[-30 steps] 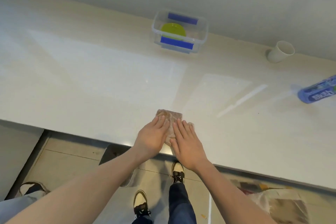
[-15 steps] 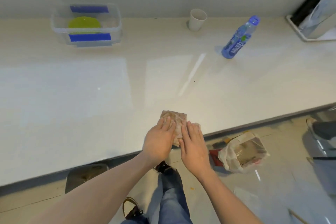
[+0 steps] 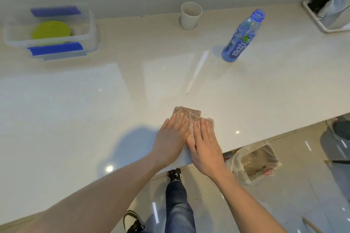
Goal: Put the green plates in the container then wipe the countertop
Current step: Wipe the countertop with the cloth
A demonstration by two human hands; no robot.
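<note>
Tabletop (image 3: 75,119): pale, glossy, running the width of the view against a light wall. Cloth (image 3: 189,114): brownish, folded flat, lying near the front edge of the tabletop, right of centre. Left hand (image 3: 170,138): fingers straight and together, palm down, pressing on the left part of the cloth. Right hand (image 3: 205,143): likewise flat, fingers straight, pressing on the right part of the cloth, just beside the left hand with the thumbs nearly touching; neither hand curls round anything. Container (image 3: 89,24): clear plastic box with blue clips on its near and far sides, lid off, standing at the far left of the tabletop by the wall. Green plates (image 3: 50,30): lime-green, lying inside the container; how many are stacked cannot be told. Cup (image 3: 190,17): white, upright, open top, at the back by the wall, well apart from the container. Bottle (image 3: 241,38): blue-labelled clear plastic, standing to the right of the cup. Tray (image 3: 314,19): pale rim at the far right corner, holding a dark item and a silvery one, both cut off by the frame. Plastic bag (image 3: 251,162): translucent, on the floor below the tabletop's edge. Person's jeans leg and dark shoes show on the tiled floor.
</note>
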